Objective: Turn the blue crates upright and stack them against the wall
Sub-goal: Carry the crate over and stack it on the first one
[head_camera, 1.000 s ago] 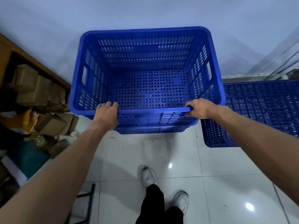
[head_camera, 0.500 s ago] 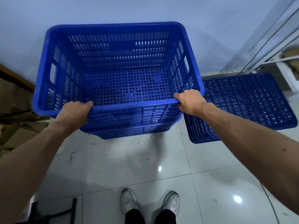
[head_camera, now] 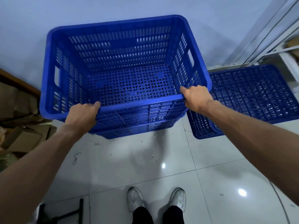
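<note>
Evidently both hands were curled tight over the near rim of the upright crate (head_camera: 129,81), left hand (head_camera: 81,116) and right hand (head_camera: 196,98) set wide to keep it level as it sat nested on another by the wall (head_camera: 48,13). An overturned crate (head_camera: 252,97) lay just beside, not yet turned.

Left hand (head_camera: 81,114): palm down, closed in a grip over a rim, thumb stretched along the top edge, fingers curled out of sight beneath. Left forearm: bare, extended forward from lower left, wrist nearly straight. Right hand (head_camera: 195,98): closed in a grip likewise, thumb pointing inward along the edge, knuckles up; fingers hidden, probably wrapped under. Right forearm: bare, extended from lower right, wrist slightly bent. Both arms reaching forward and down, well apart. Feet in white shoes (head_camera: 135,198), side by side, dark trouser legs above.
</note>
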Tool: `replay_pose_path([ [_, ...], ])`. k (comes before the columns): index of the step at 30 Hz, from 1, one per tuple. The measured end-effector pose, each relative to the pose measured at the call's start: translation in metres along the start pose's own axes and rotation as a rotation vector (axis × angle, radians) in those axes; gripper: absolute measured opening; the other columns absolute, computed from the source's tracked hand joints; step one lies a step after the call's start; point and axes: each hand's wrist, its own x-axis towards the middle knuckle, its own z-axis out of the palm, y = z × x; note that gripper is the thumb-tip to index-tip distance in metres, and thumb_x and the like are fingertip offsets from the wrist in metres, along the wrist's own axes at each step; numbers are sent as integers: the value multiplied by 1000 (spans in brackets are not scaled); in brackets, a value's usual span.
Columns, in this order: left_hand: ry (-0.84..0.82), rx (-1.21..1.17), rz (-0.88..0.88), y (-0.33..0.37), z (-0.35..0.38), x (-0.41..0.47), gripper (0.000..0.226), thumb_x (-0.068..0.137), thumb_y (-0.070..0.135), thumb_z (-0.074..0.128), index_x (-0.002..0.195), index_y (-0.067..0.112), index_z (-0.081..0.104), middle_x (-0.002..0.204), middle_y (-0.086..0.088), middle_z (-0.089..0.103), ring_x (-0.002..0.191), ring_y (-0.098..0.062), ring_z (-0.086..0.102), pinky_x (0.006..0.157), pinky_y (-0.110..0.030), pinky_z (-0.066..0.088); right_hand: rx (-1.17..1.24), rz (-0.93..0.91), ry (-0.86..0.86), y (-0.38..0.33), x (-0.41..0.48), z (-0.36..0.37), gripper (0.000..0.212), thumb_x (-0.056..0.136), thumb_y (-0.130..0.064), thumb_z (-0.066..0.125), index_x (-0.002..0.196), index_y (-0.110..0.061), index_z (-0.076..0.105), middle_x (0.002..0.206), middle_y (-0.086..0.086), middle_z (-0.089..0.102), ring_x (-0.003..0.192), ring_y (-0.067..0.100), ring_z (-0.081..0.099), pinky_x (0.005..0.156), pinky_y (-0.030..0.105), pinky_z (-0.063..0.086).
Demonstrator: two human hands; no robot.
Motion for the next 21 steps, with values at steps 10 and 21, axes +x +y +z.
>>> replay_pose_path([
  [10, -148, -158, -122, 9, 3, -9, 85, 86, 37, 66, 152, 14, 17, 152, -17, 31, 137, -36, 36, 112, -50, 30, 88, 187, -23, -18, -15, -3, 46, 81, -14, 62, 121, -7, 40, 116, 14, 52, 111, 33, 50, 105, 44, 36],
  [21, -367, -530, -47, 49, -95, -89, 90, 92, 52, 56, 157, 26, 1, 165, -7, -3, 151, -28, 4, 120, -49, 17, 285, 107, -366, -31, -116, -95, 81, 89, -41, 61, 150, -7, 20, 153, 13, 30, 139, 32, 32, 111, 45, 34],
])
